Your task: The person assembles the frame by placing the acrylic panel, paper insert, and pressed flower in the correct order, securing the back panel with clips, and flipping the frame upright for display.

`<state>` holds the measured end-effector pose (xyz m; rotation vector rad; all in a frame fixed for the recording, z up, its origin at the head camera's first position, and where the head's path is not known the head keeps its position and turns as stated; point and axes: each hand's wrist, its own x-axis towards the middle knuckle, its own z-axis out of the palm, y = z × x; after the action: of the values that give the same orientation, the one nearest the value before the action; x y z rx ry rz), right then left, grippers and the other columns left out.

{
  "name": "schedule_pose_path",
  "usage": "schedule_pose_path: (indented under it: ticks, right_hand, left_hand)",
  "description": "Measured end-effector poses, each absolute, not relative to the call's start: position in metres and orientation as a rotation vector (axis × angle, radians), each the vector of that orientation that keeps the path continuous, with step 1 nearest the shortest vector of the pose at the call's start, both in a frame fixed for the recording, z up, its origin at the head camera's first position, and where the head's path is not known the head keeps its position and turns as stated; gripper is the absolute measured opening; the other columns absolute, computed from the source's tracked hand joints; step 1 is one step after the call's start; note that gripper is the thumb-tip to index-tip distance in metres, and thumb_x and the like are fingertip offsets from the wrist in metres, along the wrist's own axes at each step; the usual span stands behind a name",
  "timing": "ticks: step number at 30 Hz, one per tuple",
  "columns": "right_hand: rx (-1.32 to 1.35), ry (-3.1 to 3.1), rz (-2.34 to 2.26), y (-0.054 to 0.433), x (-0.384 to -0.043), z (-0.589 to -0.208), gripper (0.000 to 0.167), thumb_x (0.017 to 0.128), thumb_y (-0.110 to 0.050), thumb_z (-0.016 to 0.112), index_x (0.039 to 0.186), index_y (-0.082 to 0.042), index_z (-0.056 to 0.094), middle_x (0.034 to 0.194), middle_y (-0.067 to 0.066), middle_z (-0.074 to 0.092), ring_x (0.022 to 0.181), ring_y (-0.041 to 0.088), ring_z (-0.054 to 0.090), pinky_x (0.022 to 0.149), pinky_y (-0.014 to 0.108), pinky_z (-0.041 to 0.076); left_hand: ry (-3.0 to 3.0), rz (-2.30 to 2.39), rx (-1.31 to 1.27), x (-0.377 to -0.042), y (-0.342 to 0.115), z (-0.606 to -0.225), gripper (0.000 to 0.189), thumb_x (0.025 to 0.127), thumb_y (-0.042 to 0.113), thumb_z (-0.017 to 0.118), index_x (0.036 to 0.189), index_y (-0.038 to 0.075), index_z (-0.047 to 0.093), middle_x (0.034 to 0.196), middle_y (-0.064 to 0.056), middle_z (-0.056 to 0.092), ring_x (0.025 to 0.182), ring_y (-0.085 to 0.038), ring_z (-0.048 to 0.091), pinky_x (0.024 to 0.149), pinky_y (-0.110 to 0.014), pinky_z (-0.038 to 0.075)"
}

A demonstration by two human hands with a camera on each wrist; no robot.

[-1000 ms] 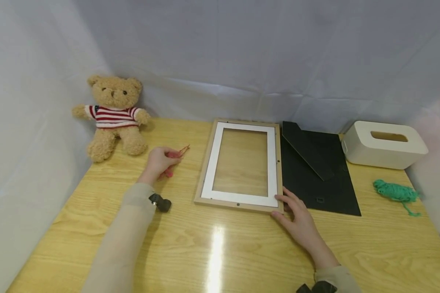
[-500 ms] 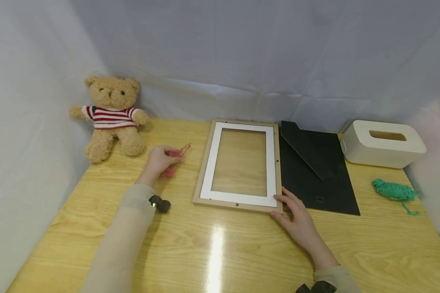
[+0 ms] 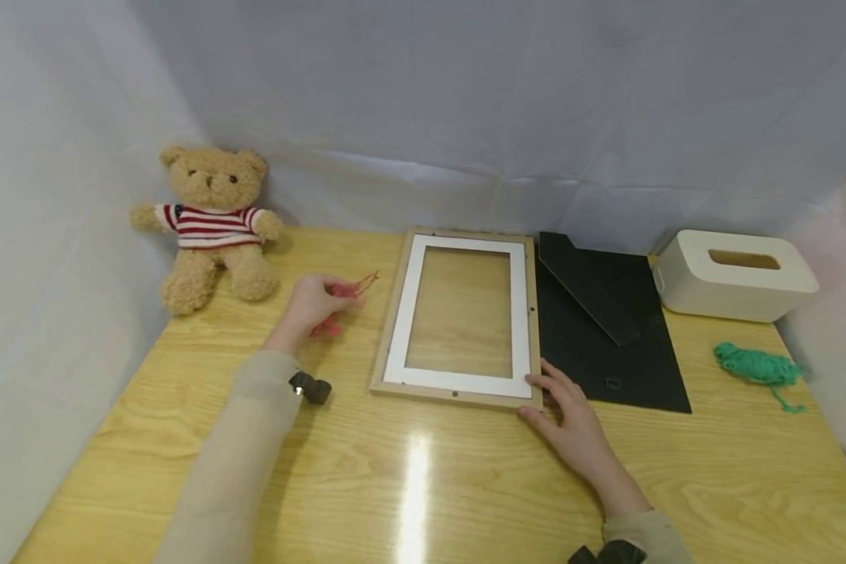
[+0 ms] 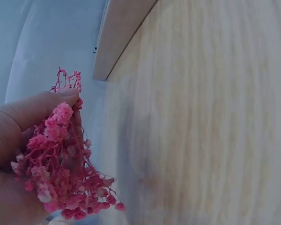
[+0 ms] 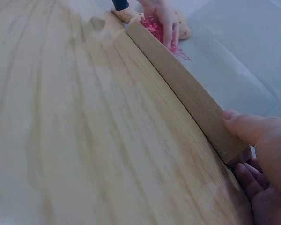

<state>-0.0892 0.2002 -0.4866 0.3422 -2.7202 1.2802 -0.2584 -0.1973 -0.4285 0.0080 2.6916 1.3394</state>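
My left hand [image 3: 312, 304] pinches a small bunch of pink dried flowers [image 4: 61, 168] between thumb and fingers, left of the picture frame [image 3: 395, 329]. In the left wrist view the stems stick up past the thumb and the blossoms hang over the fingers. The wooden frame lies flat with a white mat [image 3: 458, 381] inside it, and the table shows through the opening. My right hand [image 3: 571, 427] grips the frame's near right corner. In the right wrist view the thumb presses the frame's front side while other fingers bend around the corner.
A black backing board [image 3: 578, 360] with a stand leg lies right of the frame. Farther right are a white tissue box [image 3: 733, 294] and a green yarn bundle [image 3: 757, 366]. A teddy bear [image 3: 215, 227] sits at the back left. Pale cloth [image 3: 465, 102] hangs behind the table.
My left hand has lifted slightly and moved a little right toward the frame with the pink dried flowers. My right hand keeps its place at the frame's corner.
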Motion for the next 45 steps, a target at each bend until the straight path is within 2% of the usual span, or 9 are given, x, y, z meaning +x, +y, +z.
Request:
schedule_pose_path:
  ticks: [4,8,14,21,27,33,35,41,45]
  right_hand:
    - [0.344,-2.716,1.283,0.2,-0.089,-0.487,0.044,0.085,-0.023,0.073,0.125,-0.012,0.06,0.148,0.011,0.038,0.118,0.028,0.047,0.087,0.045,0.05]
    - [0.344,-2.717,1.29,0.2,-0.089,-0.487,0.044,0.086,-0.023,0.073,0.126,-0.012,0.06,0.148,0.011,0.038,0.119,0.027,0.047,0.088,0.045,0.05]
    - [0.341,-2.723,1.296,0.2,-0.089,-0.488,0.044,0.086,-0.024,0.073,0.126,-0.012,0.06,0.148,0.011,0.038,0.12,0.028,0.046,0.088,0.045,0.05]
    - [0.347,-2.721,1.293,0.202,-0.089,-0.487,0.044,0.086,-0.023,0.073,0.126,-0.012,0.06,0.148,0.011,0.037,0.119,0.026,0.046,0.088,0.044,0.049]
    - [0.326,-2.746,1.306,0.203,-0.089,-0.486,0.044,0.087,-0.027,0.071,0.127,-0.013,0.059,0.15,0.009,0.035,0.12,0.026,0.045,0.089,0.045,0.048]
    - [0.318,-2.76,1.302,0.202,-0.089,-0.485,0.044,0.088,-0.029,0.07,0.128,-0.014,0.058,0.15,0.009,0.034,0.123,0.026,0.043,0.09,0.045,0.048]
    - [0.323,-2.759,1.306,0.202,-0.089,-0.484,0.044,0.088,-0.029,0.07,0.128,-0.013,0.058,0.15,0.01,0.034,0.124,0.027,0.042,0.091,0.045,0.048]
    - [0.332,-2.749,1.309,0.2,-0.09,-0.483,0.044,0.087,-0.026,0.071,0.127,-0.012,0.059,0.15,0.011,0.035,0.123,0.028,0.043,0.09,0.046,0.048]
    - [0.325,-2.752,1.313,0.201,-0.09,-0.484,0.045,0.087,-0.026,0.072,0.127,-0.011,0.059,0.15,0.011,0.035,0.123,0.028,0.043,0.091,0.045,0.048]
  left_hand:
    - [2.699,1.306,0.068,-0.261,-0.189,-0.424,0.034,0.08,0.016,0.079,0.111,0.003,0.071,0.09,-0.012,0.065,0.049,-0.015,0.053,0.043,-0.028,0.049]
    - [2.685,1.279,0.122,-0.263,-0.179,-0.418,0.032,0.082,0.015,0.076,0.111,0.002,0.07,0.084,-0.014,0.064,0.046,-0.016,0.054,0.041,-0.028,0.048]
    - [2.725,1.208,0.243,-0.268,-0.163,-0.41,0.032,0.083,0.015,0.076,0.111,0.002,0.069,0.083,-0.014,0.064,0.045,-0.015,0.053,0.041,-0.028,0.047]
    - [2.645,1.215,0.37,-0.27,-0.127,-0.395,0.027,0.086,0.012,0.072,0.112,0.007,0.07,0.088,-0.012,0.065,0.048,-0.019,0.052,0.045,-0.038,0.053]
    - [2.609,1.109,0.67,-0.275,-0.08,-0.388,0.023,0.085,0.008,0.072,0.108,0.006,0.071,0.088,-0.005,0.068,0.064,-0.021,0.06,0.05,-0.029,0.052]
    - [2.531,0.889,1.0,-0.276,-0.035,-0.389,0.018,0.084,0.005,0.072,0.102,0.006,0.072,0.091,-0.002,0.069,0.079,-0.014,0.063,0.067,-0.022,0.052]
    - [2.489,0.806,1.099,-0.275,-0.024,-0.392,0.016,0.083,0.004,0.073,0.1,0.005,0.072,0.09,-0.003,0.069,0.08,-0.012,0.061,0.072,-0.021,0.05]
    - [2.415,0.63,1.285,-0.273,-0.009,-0.4,0.018,0.08,-0.006,0.07,0.092,0.007,0.074,0.086,-0.001,0.066,0.078,-0.013,0.057,0.07,-0.021,0.048]
    - [2.359,0.616,1.31,-0.275,-0.012,-0.403,0.015,0.081,-0.006,0.07,0.086,0.007,0.074,0.084,0.002,0.067,0.078,-0.012,0.059,0.071,-0.018,0.05]
